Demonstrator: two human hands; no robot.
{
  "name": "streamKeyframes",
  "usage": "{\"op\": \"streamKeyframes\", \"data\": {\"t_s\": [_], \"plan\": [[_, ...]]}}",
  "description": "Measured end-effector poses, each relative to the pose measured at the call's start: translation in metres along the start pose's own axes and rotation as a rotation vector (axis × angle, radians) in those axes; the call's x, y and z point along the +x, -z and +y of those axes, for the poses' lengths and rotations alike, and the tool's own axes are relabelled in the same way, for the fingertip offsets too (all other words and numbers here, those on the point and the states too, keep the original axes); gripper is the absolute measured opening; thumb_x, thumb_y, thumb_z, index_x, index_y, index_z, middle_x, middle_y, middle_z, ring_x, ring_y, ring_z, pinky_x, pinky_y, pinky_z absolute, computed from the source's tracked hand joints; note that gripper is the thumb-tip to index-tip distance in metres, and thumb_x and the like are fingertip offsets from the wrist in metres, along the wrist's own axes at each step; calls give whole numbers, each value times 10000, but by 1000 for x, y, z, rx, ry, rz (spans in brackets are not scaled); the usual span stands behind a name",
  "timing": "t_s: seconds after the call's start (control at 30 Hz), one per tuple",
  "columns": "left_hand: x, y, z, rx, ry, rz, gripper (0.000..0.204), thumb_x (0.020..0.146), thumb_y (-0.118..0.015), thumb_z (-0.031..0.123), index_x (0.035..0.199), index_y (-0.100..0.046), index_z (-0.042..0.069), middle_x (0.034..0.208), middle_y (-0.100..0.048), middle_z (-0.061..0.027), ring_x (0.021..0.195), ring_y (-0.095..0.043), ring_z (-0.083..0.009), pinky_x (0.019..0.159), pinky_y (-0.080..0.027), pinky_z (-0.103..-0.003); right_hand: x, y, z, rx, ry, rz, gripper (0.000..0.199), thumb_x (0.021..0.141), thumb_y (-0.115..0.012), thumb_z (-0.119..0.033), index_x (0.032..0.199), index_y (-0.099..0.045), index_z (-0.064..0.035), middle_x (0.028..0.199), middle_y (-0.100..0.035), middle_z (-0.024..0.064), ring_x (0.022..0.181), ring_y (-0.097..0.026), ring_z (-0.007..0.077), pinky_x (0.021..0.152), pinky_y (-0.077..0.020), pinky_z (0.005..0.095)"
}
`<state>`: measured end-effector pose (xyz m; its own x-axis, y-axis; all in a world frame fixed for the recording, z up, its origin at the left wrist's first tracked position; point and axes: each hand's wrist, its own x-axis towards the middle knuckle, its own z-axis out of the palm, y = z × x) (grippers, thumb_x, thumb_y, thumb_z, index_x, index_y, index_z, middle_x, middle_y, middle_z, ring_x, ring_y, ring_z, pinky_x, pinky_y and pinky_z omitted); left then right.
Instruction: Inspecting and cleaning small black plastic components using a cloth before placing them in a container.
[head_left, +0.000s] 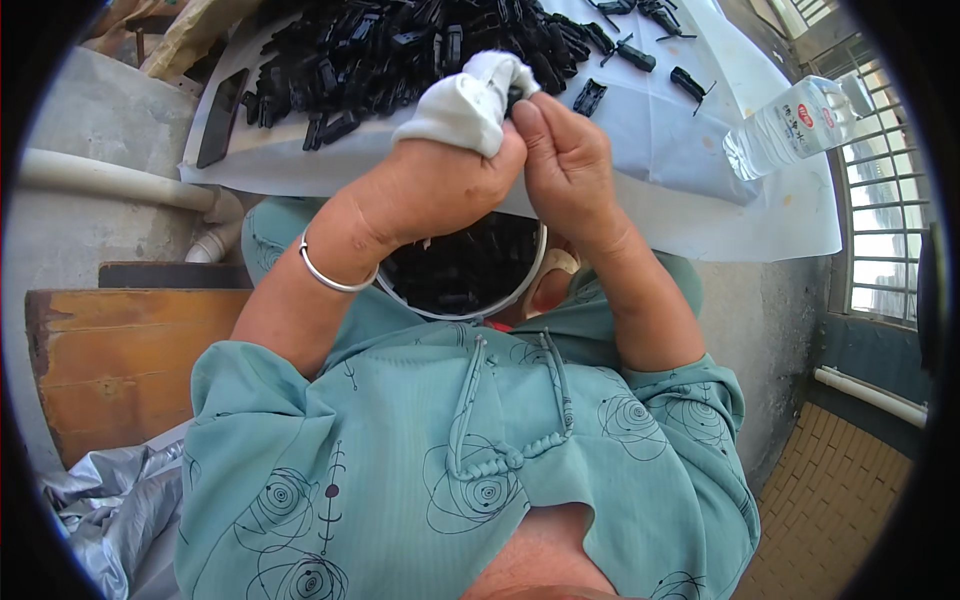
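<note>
My left hand (445, 180) is closed, its fingers covered by a white cloth glove or wrap (460, 105). Against it, my right hand (575, 160) is bare and pinched, thumb and forefinger pressed together. A small black plastic part (514, 98) just shows between the two hands; most of it is hidden by the cloth and fingers. Beyond them lies a large heap of similar black plastic parts (370, 60) on the white-covered table (690, 215). One loose black part (590, 97) rests just past my right hand. Below my wrists, a round white-rimmed bucket (430, 313) holds many black pieces.
A clear water bottle (790, 125) lies toward the table's right edge. At the left edge is a flat dark phone-like slab (221, 118). Several black parts with thin wires (690, 85) lie at the far right. A wooden board (140, 350) and a white pipe (110, 180) are on my left.
</note>
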<state>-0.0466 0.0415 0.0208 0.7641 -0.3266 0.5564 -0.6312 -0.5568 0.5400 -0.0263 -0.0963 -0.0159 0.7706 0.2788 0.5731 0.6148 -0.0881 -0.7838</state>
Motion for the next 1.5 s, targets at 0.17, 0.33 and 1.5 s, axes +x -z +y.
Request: {"op": "streamKeyframes", "data": {"t_s": [0.17, 0.33, 1.5], "plan": [[58, 26, -17, 3, -54, -47, 651, 821, -591, 193, 1294, -275, -124, 1290, -384, -267, 1196, -391, -360, 1021, -290, -324, 6, 25, 2, 328, -114, 221, 285, 961, -431, -220, 778, -537, -28, 580, -415, -33, 493, -339, 41, 448, -277, 198], [7, 47, -24, -53, 130, -155, 130, 808, -567, 108, 863, -555, -9, 697, -568, -101, 560, -551, -214, 537, -444, -321, 7, 42, 15, 187, -208, 230, 293, 950, -456, -236, 764, -550, -31, 584, -418, -46, 501, -333, 32, 458, -288, 186], [-14, -19, -3, -239, 90, 400, 168, 838, -557, -35, 1005, -565, -57, 1002, -624, -148, 823, -618, -169, 685, -504, -245, -1, 35, -13, 18, -5, 15, 305, 738, -672, -62, 1017, -555, -26, 536, -324, -56, 481, -295, 34, 432, -244, 208]]}}
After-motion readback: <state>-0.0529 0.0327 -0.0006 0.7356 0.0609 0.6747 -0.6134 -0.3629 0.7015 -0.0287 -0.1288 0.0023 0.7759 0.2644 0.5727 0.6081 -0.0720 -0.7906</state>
